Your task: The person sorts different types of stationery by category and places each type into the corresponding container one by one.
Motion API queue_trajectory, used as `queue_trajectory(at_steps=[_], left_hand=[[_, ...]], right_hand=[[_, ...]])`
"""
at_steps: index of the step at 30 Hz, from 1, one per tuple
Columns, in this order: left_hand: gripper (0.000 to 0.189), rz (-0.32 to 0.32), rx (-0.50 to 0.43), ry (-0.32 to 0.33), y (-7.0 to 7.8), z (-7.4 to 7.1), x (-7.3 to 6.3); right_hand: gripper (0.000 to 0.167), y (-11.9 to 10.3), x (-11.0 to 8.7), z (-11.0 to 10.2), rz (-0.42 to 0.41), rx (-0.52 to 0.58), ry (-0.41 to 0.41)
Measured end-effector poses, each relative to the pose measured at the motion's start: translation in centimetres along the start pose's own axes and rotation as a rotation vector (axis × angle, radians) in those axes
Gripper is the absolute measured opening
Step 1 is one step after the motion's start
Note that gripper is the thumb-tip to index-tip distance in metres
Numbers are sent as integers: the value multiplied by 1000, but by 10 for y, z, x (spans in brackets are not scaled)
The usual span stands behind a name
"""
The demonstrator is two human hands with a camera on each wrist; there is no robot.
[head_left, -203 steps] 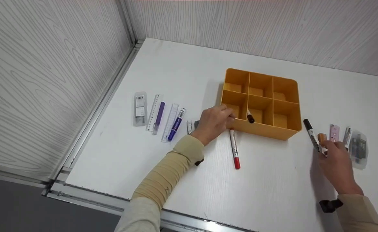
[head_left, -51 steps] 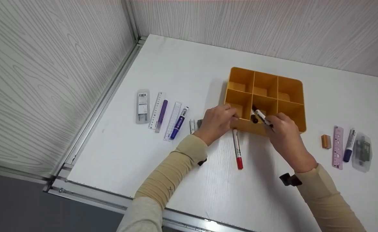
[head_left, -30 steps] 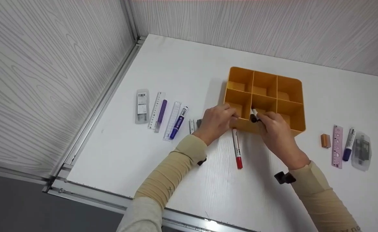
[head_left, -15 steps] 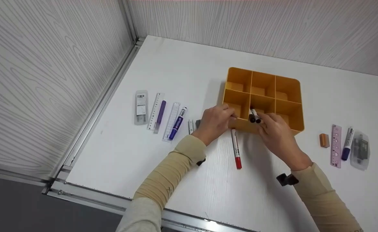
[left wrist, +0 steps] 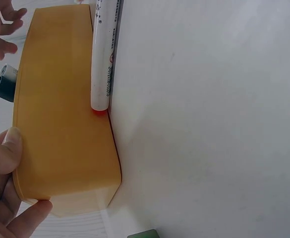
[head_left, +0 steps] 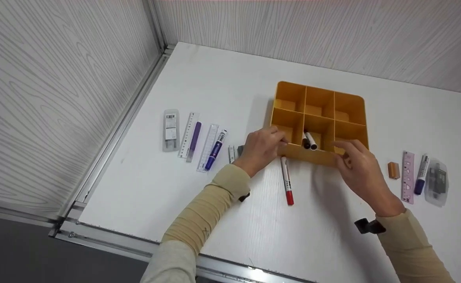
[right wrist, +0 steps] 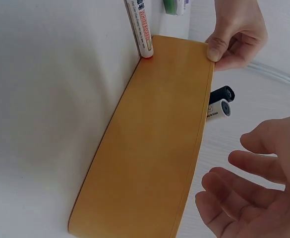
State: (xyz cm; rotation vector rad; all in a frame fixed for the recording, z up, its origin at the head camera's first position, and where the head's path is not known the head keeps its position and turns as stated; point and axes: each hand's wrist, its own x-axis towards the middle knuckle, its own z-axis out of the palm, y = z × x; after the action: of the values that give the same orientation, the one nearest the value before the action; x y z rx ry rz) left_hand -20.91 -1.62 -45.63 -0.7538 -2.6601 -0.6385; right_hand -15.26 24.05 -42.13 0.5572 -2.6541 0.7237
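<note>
I could read "WHITEBOARD" on the red-capped marker (right wrist: 140, 29), at upper middle of the right wrist view.

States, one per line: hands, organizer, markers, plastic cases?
Orange organizer, upright
Left hand, grip on organizer rim
Right hand, grip open, nothing held
Two markers, tilted inside organizer
Red whiteboard marker, capped, flat
Left blue marker, capped, overlapping clear ruler
Right blue marker, capped, by pink ruler
Left case, closed
Right case, looks closed

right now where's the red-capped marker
In the head view, the red-capped marker lies on the white table just in front of the orange organizer, nearer the left hand than the right hand.
</note>
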Motion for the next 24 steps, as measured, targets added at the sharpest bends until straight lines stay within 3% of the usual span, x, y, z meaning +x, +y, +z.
queue_trajectory(at_steps=[9, 18, 24], left_hand=[[9, 6, 13, 1, 0, 0, -1], [7, 27, -26, 42, -2, 1, -1], [8, 25, -40, 34, -1, 1, -1]], right_hand=[[19, 21, -14, -23, 73, -26, 82], [22, 48, -32, -44, 245, -74, 99], [25, 62, -42, -52, 336, -96, 99]])
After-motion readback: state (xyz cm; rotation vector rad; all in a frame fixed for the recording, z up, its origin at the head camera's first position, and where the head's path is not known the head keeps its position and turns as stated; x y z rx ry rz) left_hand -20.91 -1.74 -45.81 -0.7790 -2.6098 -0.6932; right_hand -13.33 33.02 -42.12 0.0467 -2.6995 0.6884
